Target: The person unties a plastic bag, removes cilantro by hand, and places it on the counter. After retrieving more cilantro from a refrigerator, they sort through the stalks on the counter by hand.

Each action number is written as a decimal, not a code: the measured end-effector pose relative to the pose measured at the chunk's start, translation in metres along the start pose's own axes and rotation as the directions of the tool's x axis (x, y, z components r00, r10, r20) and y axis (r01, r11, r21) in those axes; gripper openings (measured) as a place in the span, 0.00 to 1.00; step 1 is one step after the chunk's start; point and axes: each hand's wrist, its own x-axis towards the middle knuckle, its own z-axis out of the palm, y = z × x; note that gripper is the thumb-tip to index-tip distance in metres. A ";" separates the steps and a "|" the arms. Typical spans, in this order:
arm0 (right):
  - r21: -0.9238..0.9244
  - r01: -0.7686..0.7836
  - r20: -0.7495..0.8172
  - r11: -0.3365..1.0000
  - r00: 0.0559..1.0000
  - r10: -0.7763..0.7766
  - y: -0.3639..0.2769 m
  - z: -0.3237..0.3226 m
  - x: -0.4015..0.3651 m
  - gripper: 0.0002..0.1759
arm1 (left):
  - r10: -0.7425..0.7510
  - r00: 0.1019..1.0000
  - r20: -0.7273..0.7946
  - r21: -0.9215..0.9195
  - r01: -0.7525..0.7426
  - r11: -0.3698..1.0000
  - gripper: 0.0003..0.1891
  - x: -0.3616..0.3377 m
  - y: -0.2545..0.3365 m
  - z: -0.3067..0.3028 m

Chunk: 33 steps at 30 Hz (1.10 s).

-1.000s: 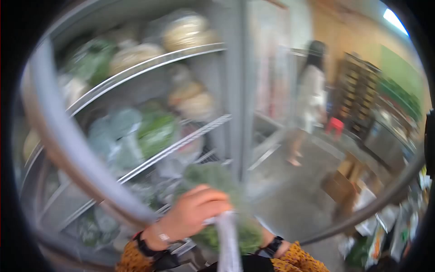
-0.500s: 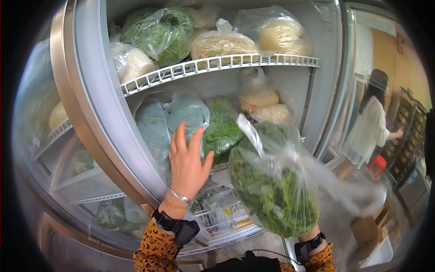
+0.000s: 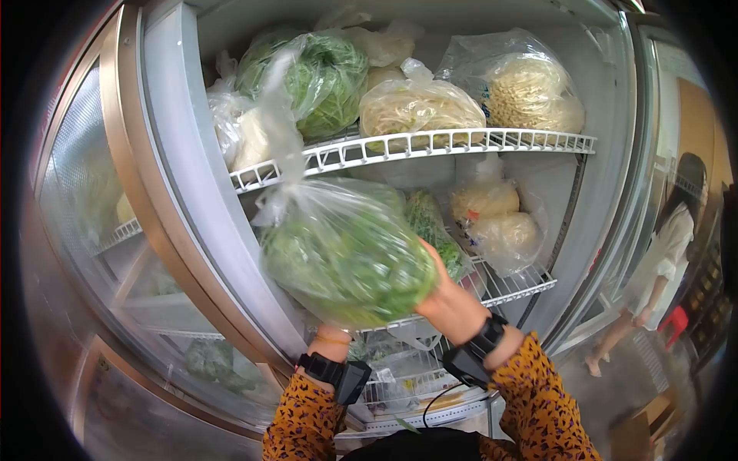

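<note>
A large clear bag of leafy greens [image 3: 346,257], knotted at its upper left, is held up before the fridge's middle shelf. My right hand [image 3: 446,296] grips its right side, thumb and palm against the plastic. Below and behind the bag is my left hand [image 3: 332,338]; only its wrist area shows and the fingers are hidden. Just behind the bag to the right, a bag of green vegetables [image 3: 432,230] rests on the shelf beside a bag of pale round items [image 3: 503,230].
The upper wire shelf [image 3: 415,144] holds bagged cabbage [image 3: 330,84], bagged sprouts [image 3: 419,107] and a bag of pale pieces [image 3: 530,92]. The fridge's door frame [image 3: 146,192] stands at left. A person [image 3: 665,261] is at the far right near a red stool [image 3: 674,326].
The bag of greens has moved from the right to the left, in front of the middle shelf. My left hand has gone from open view to behind the bag. The view has shifted.
</note>
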 end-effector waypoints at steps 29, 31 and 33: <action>-0.840 0.421 0.528 -0.341 0.780 -0.336 0.013 0.001 -0.015 0.18 | 0.196 0.849 -0.491 0.358 -0.009 0.934 0.26 0.052 -0.013 -0.006; -0.850 0.466 0.526 -0.246 0.767 -0.367 0.014 0.001 -0.069 0.18 | 0.185 0.867 -0.464 0.379 0.005 0.925 0.26 0.054 -0.012 -0.009; -0.876 0.421 0.483 -0.237 0.759 -0.437 0.024 0.003 -0.122 0.18 | 0.017 0.921 -0.389 0.424 0.163 0.891 0.26 0.037 0.030 -0.027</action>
